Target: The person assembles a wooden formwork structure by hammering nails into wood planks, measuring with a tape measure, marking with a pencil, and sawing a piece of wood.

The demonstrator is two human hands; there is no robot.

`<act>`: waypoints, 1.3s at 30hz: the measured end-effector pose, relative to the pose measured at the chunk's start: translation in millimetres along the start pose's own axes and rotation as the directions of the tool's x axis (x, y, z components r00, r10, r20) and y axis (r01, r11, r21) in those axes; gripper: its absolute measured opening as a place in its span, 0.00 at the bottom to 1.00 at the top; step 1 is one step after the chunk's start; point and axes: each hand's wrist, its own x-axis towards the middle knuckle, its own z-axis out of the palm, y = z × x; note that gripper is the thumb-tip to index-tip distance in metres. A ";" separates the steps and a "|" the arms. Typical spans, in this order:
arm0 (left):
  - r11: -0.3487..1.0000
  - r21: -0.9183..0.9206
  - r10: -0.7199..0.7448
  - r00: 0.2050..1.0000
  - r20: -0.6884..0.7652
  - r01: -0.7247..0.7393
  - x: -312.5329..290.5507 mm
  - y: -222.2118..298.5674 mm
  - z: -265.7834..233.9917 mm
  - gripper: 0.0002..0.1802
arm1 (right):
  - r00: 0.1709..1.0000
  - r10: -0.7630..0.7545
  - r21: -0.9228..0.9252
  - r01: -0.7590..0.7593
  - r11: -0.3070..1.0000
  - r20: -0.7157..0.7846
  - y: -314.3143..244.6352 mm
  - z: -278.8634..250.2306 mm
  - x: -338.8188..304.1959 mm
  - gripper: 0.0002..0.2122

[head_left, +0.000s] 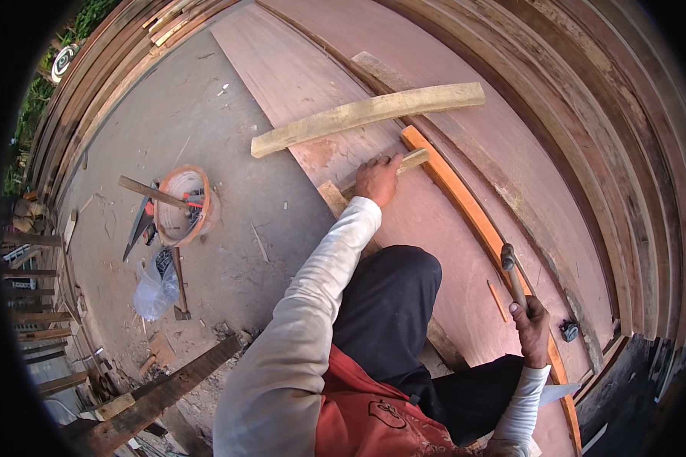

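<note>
My left hand (379, 180) is closed over a short wooden batten (413, 161), pressing it down on the reddish plywood sheet (434, 228). One end of that batten meets the edge of a long orange-brown wooden strip (465, 199). In my right hand (532, 327) is a hammer (517, 288), gripped by its handle. Its head rests over or just above the long strip; I cannot tell whether they touch. Beyond my left hand a pale wooden beam (366, 114) lies across the plywood.
An orange pencil (498, 301) and a small dark tape measure (568, 330) lie near my right hand. At left, a bucket (184, 204) holds tools, beside a plastic bag (157, 293). Long boards (587, 99) are stacked along the right. My bent knee (392, 293) is on the near side.
</note>
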 end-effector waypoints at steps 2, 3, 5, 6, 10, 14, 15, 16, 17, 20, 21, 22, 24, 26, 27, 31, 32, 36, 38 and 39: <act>0.997 -0.040 0.062 0.997 0.042 -0.061 2.4 -12.3 0.3 0.28 | 1.000 -0.009 -0.024 0.009 1.000 0.017 -0.7 0.7 0.4 0.20; 0.992 -0.077 0.105 0.989 0.104 -0.098 2.1 -16.8 -3.5 0.29 | 1.000 -0.009 -0.038 0.010 0.999 0.020 -0.3 0.1 -0.5 0.19; 0.975 -0.153 0.195 0.955 0.222 -0.163 3.7 -20.4 -9.2 0.30 | 1.000 -0.016 -0.047 0.017 0.999 0.020 -1.9 0.6 -1.4 0.19; 0.977 -0.125 0.200 0.949 0.243 -0.174 2.9 -16.5 -8.8 0.29 | 1.000 -0.020 -0.050 0.021 0.999 0.021 -2.6 0.9 -1.1 0.18; 0.993 0.026 0.107 0.953 0.283 -0.119 1.2 -12.5 -4.7 0.24 | 0.999 -0.023 -0.075 0.025 0.997 0.033 0.0 7.3 3.6 0.20; 0.999 0.018 0.035 0.975 0.218 -0.039 11.6 -9.9 -11.8 0.21 | 0.998 -0.055 -0.112 0.058 0.992 0.030 16.6 5.9 11.8 0.21; 0.999 0.035 0.027 0.973 0.228 -0.036 10.2 -7.5 -13.4 0.22 | 0.997 -0.067 -0.117 0.070 0.991 0.032 14.3 9.7 10.3 0.22; 0.997 0.060 0.028 0.975 0.222 -0.042 8.6 -7.1 -13.2 0.22 | 0.998 -0.027 -0.059 0.031 0.998 0.055 9.8 11.7 8.8 0.22; 0.995 0.085 0.030 0.976 0.215 -0.050 7.2 -6.7 -12.7 0.22 | 0.997 0.010 -0.001 -0.010 1.000 0.079 2.3 13.8 9.1 0.21; 0.993 0.104 0.042 0.977 0.208 -0.065 4.3 -10.0 -10.0 0.23 | 0.976 0.052 0.341 -0.123 0.932 0.212 -22.3 34.1 17.2 0.17; 0.993 0.091 0.052 0.977 0.207 -0.072 5.1 -10.1 -8.6 0.24 | 0.961 0.081 0.496 -0.208 0.843 0.266 -33.6 45.6 21.7 0.16; 0.991 0.116 0.048 0.977 0.208 -0.073 4.9 -11.6 -9.2 0.24 | 0.938 0.095 0.634 -0.298 0.714 0.333 -43.6 62.7 27.8 0.14; 0.986 0.154 0.030 0.977 0.210 -0.064 0.0 -10.4 -10.1 0.24 | 0.906 0.098 0.718 -0.389 0.577 0.412 -71.1 94.6 38.3 0.10; 0.986 0.149 0.041 0.977 0.207 -0.073 5.3 -4.7 -9.0 0.24 | 0.871 0.072 0.829 -0.486 0.277 0.487 -72.1 119.9 63.4 0.11; 0.985 0.153 0.042 0.978 0.205 -0.075 8.0 -4.7 -9.1 0.24 | 0.853 0.052 0.840 -0.520 0.157 0.519 -69.1 133.6 74.1 0.11; 0.986 0.166 -0.009 0.967 0.254 -0.035 3.8 -6.0 -10.0 0.27 | 0.947 0.017 0.756 -0.266 0.598 0.320 -104.4 169.9 71.8 0.13; 0.986 0.165 -0.007 0.967 0.255 -0.036 2.4 -9.6 -11.2 0.27 | 0.963 -0.036 0.671 -0.159 0.724 0.266 -108.1 174.2 75.7 0.13; 0.990 0.132 0.027 0.972 0.234 -0.059 7.6 -4.2 -12.4 0.28 | 0.979 -0.199 0.348 0.171 0.922 0.047 -105.5 202.9 130.5 0.14; 0.993 0.113 0.019 0.971 0.239 -0.047 8.3 1.6 -6.8 0.28 | 0.976 -0.118 0.132 0.095 0.987 0.183 -102.6 205.1 157.5 0.13; 0.992 0.124 -0.010 0.966 0.257 -0.023 7.6 -5.9 -7.0 0.28 | 0.964 -0.069 0.032 0.063 0.998 0.258 -109.6 210.3 163.4 0.13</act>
